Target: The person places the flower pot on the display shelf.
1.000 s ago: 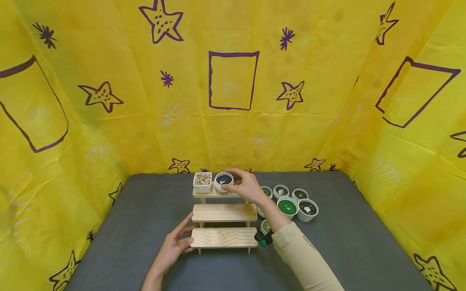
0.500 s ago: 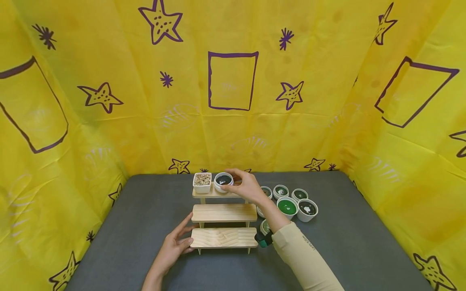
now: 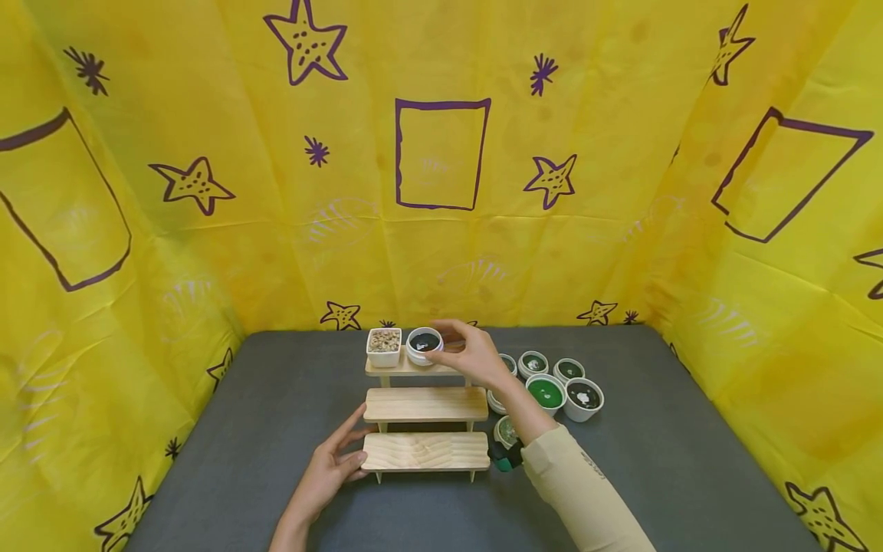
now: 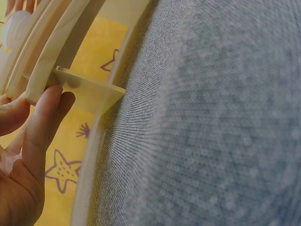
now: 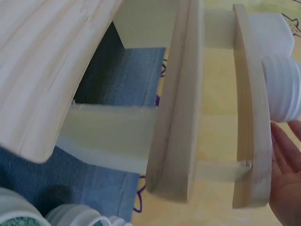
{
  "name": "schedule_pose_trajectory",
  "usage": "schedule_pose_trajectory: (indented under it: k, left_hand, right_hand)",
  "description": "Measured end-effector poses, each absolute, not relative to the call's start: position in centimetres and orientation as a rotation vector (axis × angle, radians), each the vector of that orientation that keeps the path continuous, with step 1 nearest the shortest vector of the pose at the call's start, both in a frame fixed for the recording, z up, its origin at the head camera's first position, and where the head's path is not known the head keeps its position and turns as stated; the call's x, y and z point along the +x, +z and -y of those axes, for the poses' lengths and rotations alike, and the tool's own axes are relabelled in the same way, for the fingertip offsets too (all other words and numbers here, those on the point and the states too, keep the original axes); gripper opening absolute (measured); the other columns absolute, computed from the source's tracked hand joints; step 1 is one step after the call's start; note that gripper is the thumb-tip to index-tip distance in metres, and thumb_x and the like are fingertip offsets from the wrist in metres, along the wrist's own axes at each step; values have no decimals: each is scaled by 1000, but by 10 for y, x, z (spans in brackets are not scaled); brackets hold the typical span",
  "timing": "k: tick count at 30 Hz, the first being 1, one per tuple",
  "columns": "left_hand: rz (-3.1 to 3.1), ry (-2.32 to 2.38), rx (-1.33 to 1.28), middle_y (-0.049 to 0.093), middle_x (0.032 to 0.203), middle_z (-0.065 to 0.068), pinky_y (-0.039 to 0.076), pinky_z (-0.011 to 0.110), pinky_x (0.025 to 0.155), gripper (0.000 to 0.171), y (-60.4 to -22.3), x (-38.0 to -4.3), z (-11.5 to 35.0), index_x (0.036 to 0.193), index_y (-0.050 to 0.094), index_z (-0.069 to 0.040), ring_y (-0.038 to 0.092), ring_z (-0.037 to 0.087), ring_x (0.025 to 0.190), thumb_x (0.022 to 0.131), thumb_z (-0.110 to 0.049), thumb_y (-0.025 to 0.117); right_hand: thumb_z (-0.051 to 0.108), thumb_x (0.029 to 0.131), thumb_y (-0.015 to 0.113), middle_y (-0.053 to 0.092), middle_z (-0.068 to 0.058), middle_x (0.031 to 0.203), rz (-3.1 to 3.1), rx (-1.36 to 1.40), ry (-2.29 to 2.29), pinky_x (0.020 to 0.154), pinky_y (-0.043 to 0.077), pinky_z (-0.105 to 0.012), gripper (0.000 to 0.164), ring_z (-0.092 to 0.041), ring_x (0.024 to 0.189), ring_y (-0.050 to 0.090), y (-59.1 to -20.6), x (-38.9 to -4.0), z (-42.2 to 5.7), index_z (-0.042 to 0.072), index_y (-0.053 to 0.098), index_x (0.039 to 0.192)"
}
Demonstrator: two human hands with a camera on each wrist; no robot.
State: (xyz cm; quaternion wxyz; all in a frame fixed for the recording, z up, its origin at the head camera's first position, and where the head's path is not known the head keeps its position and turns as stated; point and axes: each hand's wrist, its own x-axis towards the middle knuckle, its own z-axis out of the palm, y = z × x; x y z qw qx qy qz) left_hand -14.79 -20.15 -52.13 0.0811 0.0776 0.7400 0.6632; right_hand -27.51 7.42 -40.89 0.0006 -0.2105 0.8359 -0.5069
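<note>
As we view the arrangement from the head camera, a 3-tier stepped stand of pale wood [image 3: 425, 404] occupies a bench [image 3: 297, 391] covered in dark grey cloth. At the left end of its top tier we find a white, square pot filled with beige pebbles [image 3: 383, 356]; just beside it, on the right, a white, round pot with a dark, glossy filling [image 3: 422, 343] sits upright on the same tier. We see the right hand [image 3: 472, 354] holding this round pot from its right side, thumb in front and fingers behind. The left hand [image 3: 333, 460] grips the left end of the stand, and in the left wrist view we observe its fingers at the edge of the lowest tier. To the right of the stand we note a cluster of white, round pots with green or dark fillings [image 3: 545, 393], some partly hidden by the right forearm. Behind the bench we see yellow fabric [image 3: 441, 261] printed with purple starfish outlines.
</note>
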Motion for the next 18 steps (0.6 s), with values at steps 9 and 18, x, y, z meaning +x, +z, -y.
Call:
schedule_pose_trajectory:
  k: [9,18]
  left_hand:
    - [-2234,1970,263,39,145,40,61,31,70,76,-522,-149,202,159,21,-16,68,3,86,95,-6,61]
    - [-2256,1955,236,42,145,37,61,31,71,76,-522,-149,202,158,23,-17,68,4,90,94,-6,62]
  right_hand:
    - [36,85,77,65,-7,132,-2613,-639,-1662,98,54,-42,52,-25,117,64,-408,-272,-103,22,60,133]
    - [29,86,77,65,-14,130,-2626,-652,-1711,100,53,-47,49,-34,119,63,-407,-263,-129,17,62,131]
